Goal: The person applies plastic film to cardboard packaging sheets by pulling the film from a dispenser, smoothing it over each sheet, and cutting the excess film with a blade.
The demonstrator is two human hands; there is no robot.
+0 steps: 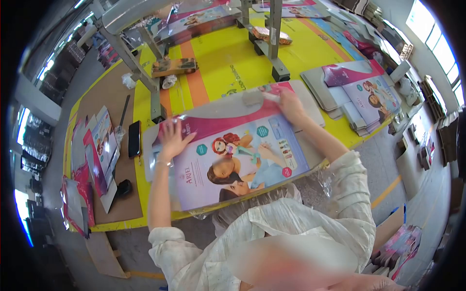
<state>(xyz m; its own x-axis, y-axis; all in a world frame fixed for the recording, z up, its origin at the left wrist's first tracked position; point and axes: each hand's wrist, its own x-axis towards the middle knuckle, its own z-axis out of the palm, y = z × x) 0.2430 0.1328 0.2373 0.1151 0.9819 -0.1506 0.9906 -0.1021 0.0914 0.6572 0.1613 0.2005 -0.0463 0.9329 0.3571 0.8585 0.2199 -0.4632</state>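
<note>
Item: one large flat sheet, stiff and glossy, printed pale lilac with a magenta band and a red-haired doll figure (257,169); lies face up on the near side of the yellow-covered table (218,58), over grey board (313,114) that shows past its right side. Near edge at the table's rim, slightly askew to it.

Left hand (174,140): open, fingers spread, palm down on the sheet's far left corner, over the magenta band.

Right hand (290,104): at the far right corner, arm extended, fingers bent over the magenta part; whether they pinch the edge or only press it, cannot tell.

Handling, as judged: spread fingers suit a glossy face, since they share the load and leave no dent. Pressure best light and even at both corners; a hard push from one side would swing the sheet out of square. Far edge to be felt along its length, so that sheet and board lie flush. Overhang at the near rim to be kept small, lest the stock bend there.

Adjacent: black phone (134,139), left of the sheet; grey metal frame (274,43), beyond it; pile of printed cartons (361,92), to the right, near enough for an elbow or corner to catch.
</note>
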